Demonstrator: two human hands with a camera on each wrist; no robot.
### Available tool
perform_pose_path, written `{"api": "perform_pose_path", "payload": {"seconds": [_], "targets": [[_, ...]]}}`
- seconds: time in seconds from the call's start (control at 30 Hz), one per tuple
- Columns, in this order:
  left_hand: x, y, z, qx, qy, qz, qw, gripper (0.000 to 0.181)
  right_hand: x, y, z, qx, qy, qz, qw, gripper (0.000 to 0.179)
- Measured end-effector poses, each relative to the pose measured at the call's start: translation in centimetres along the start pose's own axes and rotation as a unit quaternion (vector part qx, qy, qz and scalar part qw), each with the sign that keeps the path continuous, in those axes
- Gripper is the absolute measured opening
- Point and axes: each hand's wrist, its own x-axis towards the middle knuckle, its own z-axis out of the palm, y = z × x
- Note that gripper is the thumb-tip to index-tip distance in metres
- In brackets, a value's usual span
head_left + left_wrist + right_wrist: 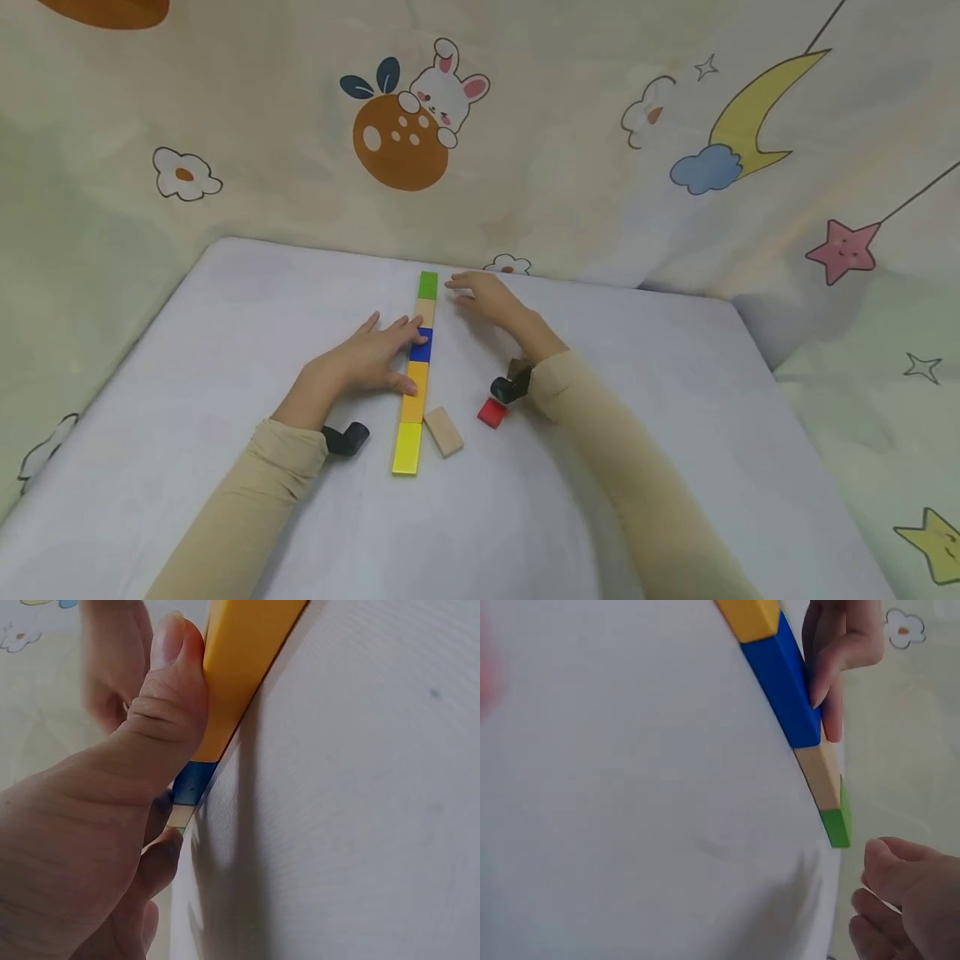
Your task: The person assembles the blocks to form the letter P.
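Observation:
A straight row of wooden blocks runs away from the person: a yellow block (407,450) nearest, then an orange block (415,406), a blue block (421,348), a plain wood block (425,312) and a green block (428,285) at the far end. From the left side, my left hand (363,360) rests against the row, thumb on the orange block and fingertips on the blue block and by the plain one. My right hand (489,298) hovers just right of the green block, fingers loosely bent with nothing between them.
Right of the row lie a loose plain wood block (444,432), close to the orange and yellow ones, and a red block (492,413). A brown block (517,367) is partly hidden behind the black right wrist camera (510,387). A patterned cloth (300,125) hangs behind the white table (247,333).

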Motion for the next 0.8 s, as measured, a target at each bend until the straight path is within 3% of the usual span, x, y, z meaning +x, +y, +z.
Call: {"api": "perform_pose_path", "payload": {"seconds": [0.17, 0.3, 0.4, 0.57, 0.8], "targets": [[0.3, -0.2, 0.1, -0.012, 0.006, 0.010, 0.9999, 0.087, -6.3, 0.9, -1.4, 0.002, -0.002, 0.016, 0.9999, 0.036], [0.1, -0.4, 0.1, -0.022, 0.005, 0.011, 0.9997, 0.089, -11.4, 1.5, -1.5, -0.001, -0.003, 0.023, 0.9997, 0.037], [-0.1, -0.6, 0.0, -0.025, 0.006, 0.013, 0.9996, 0.090, -14.1, 1.9, -1.1, -0.019, 0.003, 0.008, 0.9998, 0.036], [-0.2, -0.8, 0.1, -0.030, 0.006, 0.018, 0.9994, 0.088, -16.6, 2.5, 0.0, -0.052, 0.011, -0.020, 0.9984, 0.031], [0.2, -0.5, 0.3, -0.030, 0.010, 0.027, 0.9991, 0.090, -17.8, 2.7, 0.8, -0.055, 0.047, -0.021, 0.9971, 0.020]]}}
